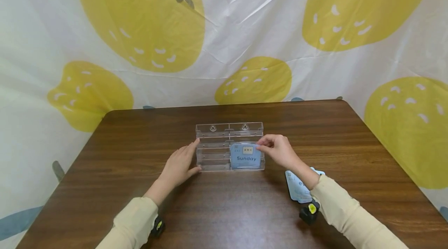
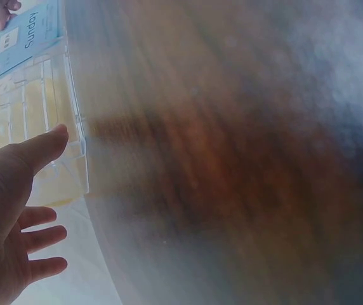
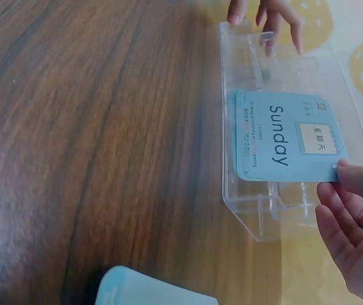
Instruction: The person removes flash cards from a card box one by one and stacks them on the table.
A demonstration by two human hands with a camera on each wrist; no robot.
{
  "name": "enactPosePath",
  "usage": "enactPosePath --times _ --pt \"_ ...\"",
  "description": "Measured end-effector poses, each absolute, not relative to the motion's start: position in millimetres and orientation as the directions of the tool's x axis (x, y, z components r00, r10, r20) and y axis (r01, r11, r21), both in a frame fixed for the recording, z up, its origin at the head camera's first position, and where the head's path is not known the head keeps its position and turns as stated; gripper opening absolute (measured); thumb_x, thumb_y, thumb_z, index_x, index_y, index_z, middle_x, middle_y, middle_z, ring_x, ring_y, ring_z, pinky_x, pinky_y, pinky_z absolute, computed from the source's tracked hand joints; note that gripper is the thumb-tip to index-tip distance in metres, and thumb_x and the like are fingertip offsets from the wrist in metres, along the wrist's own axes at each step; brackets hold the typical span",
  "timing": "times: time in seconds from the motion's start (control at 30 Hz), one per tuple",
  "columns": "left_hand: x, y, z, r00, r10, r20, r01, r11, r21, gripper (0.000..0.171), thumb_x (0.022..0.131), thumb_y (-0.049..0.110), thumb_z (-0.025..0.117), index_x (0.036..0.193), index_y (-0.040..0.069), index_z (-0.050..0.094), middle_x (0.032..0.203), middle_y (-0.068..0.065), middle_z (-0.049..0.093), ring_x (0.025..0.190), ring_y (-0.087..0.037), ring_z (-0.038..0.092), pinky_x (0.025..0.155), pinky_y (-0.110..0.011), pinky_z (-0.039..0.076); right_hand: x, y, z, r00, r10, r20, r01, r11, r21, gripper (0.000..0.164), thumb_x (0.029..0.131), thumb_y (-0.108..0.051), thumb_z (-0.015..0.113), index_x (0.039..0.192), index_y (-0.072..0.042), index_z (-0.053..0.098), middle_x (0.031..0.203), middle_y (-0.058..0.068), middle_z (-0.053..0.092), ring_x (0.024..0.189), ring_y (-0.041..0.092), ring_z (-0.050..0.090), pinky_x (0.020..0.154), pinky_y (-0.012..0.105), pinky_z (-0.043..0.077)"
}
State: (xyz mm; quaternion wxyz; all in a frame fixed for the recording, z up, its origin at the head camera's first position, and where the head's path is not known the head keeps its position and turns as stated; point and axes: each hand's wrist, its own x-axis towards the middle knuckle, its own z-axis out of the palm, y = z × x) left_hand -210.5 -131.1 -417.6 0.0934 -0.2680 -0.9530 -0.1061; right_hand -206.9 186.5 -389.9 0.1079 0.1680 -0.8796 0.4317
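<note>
A clear plastic tiered card rack [image 1: 213,157] with two columns of pockets stands on the table. My right hand [image 1: 280,151] pinches the upper right corner of a light blue "Sunday" flash card [image 1: 245,159] between thumb and fingers. The card's lower edge is down in the front of the rack's right column, as the right wrist view shows. At the rack's left end is my left hand [image 1: 179,164], its thumb near the lower front corner and its fingertips by the upper side. In the left wrist view those fingers [image 2: 45,239] are spread and fairly straight.
More light blue cards [image 1: 297,187] lie on the brown wooden table [image 1: 224,210], partly hidden under the right forearm. A white curtain [image 1: 168,89] with large yellow fruit prints hangs behind the table's back edge. Both wrists carry small black cameras.
</note>
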Motion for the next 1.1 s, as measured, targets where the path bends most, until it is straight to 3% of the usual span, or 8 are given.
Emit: enactPosePath --times 0.3,0.5,0.87,1.1 --pt "-211 -131 -418 -0.834 0.497 0.238 0.537 0.83 0.149 0.091 0.074 0.034 0.074 0.143 0.005 0.022 0.13 -0.019 0.049 0.114 -0.034 0.049 0.096 -0.047 0.039 -207 195 -379 -0.916 -0.185 0.357 -0.396 0.565 -0.724 0.005 0.08 -0.005 0.067 0.083 -0.001 0.069 0.07 0.008 0.066 0.056 0.01 0.05 0.048 0.019 0.039" --pt "-211 -131 -417 -0.83 0.498 0.25 0.542 0.826 0.153 0.091 0.074 0.034 0.074 0.143 0.005 0.023 0.129 -0.019 0.05 0.112 -0.034 0.05 0.095 -0.047 0.039 -206 199 -372 -0.92 -0.178 0.349 -0.388 0.54 -0.747 0.007 0.081 -0.005 0.066 0.084 0.0 0.068 0.072 0.01 0.067 0.058 0.008 0.058 0.05 0.019 0.045" --pt "-210 -131 -417 -0.83 0.499 0.249 0.542 0.826 0.153 0.091 0.074 0.034 0.074 0.143 0.004 0.022 0.128 -0.019 0.05 0.112 -0.035 0.05 0.095 -0.047 0.039 -200 212 -357 -0.927 -0.158 0.341 -0.371 0.528 -0.764 0.01 0.084 -0.008 0.063 0.086 0.001 0.068 0.074 0.011 0.067 0.058 0.005 0.058 0.054 0.026 0.051" --pt "-210 -131 -416 -0.828 0.505 0.245 0.546 0.825 0.144 0.091 0.074 0.034 0.074 0.143 0.004 0.022 0.13 -0.019 0.048 0.113 -0.034 0.05 0.096 -0.046 0.039 -193 225 -354 -0.927 -0.142 0.348 -0.367 0.539 -0.758 0.011 0.084 -0.01 0.063 0.087 0.001 0.068 0.075 0.011 0.067 0.059 0.004 0.057 0.053 0.022 0.05"
